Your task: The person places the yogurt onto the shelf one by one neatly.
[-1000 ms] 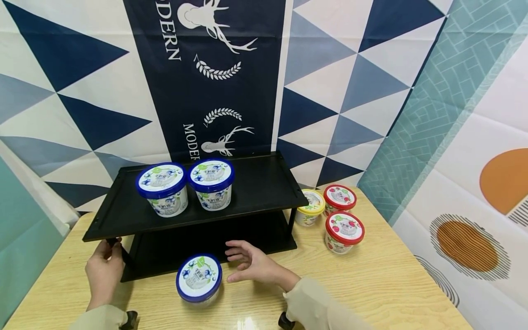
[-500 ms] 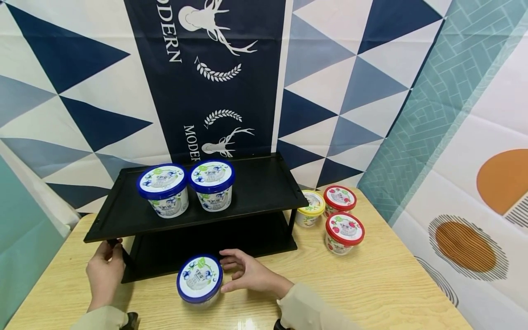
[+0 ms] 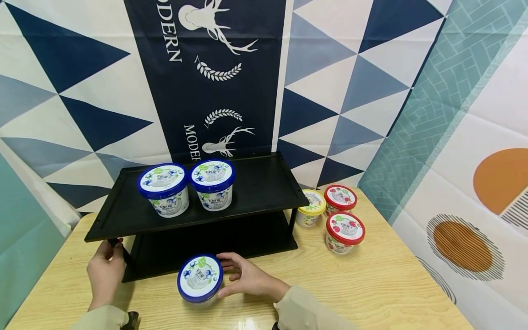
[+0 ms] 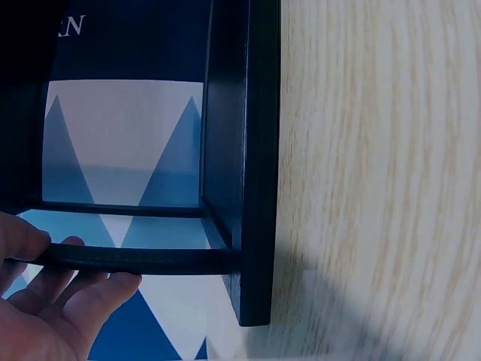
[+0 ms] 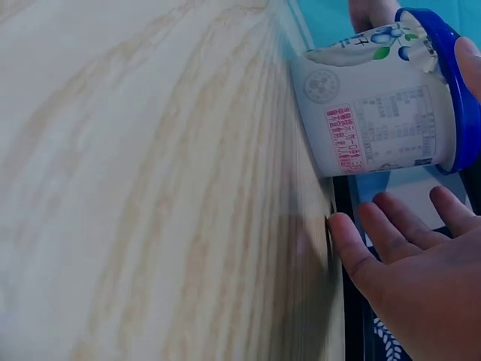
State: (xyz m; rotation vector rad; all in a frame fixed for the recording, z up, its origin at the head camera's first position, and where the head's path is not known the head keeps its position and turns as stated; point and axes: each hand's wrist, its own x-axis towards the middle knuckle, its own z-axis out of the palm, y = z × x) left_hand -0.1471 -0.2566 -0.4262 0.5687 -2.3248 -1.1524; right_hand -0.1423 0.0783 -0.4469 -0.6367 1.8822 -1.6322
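Observation:
In the head view, my left hand (image 3: pixel 105 270) grips the front left post of a black two-tier shelf (image 3: pixel 260 188); the left wrist view shows thumb and fingers round the post (image 4: pixel 173 260). My right hand (image 3: pixel 249 277) is at the right side of a blue-lidded tub (image 3: pixel 200 279) standing on the table before the shelf. In the right wrist view the thumb is by the lid of this tub (image 5: pixel 376 105), while the other fingers (image 5: pixel 391 233) are spread and apart from its wall. Two more blue-lidded tubs (image 3: pixel 162 190) (image 3: pixel 212 184) stand on the upper tier.
Right of the shelf, a yellow-lidded tub (image 3: pixel 311 206) and two red-lidded tubs (image 3: pixel 340 197) (image 3: pixel 344 231) stand on the wooden table (image 3: pixel 371 284). Patterned cloth (image 3: pixel 326 91) hangs behind and at the sides. The shelf's lower tier (image 3: pixel 185 243) lies in shadow.
My right hand has moved left, from a gap away to the side of the front blue-lidded tub. The left hand has kept its grip on the post.

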